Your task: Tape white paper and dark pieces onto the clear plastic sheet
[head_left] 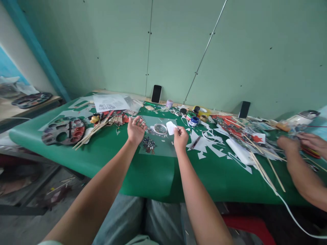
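Note:
My right hand (181, 139) pinches a small white piece of paper (171, 128) above the right side of a translucent sheet (166, 149). Palm up with fingers spread, my left hand (136, 130) hovers over the sheet's left side and holds nothing I can see. Between the hands lies a round clear dish or roll (160, 129); its exact kind is unclear. Below it, near my left hand, sits a cluster of small dark and silvery pieces (148, 144). A dark slim tool, perhaps a knife (195, 142), rests on paper scraps right of my right hand.
A paint palette (63, 131) and wooden sticks (93, 134) lie at left. Paint jars (194, 121), white paper offcuts (204, 146) and a white roll (240, 152) are to the right. A phone (156, 94) leans on the wall. Another person's hands (290, 144) work at far right.

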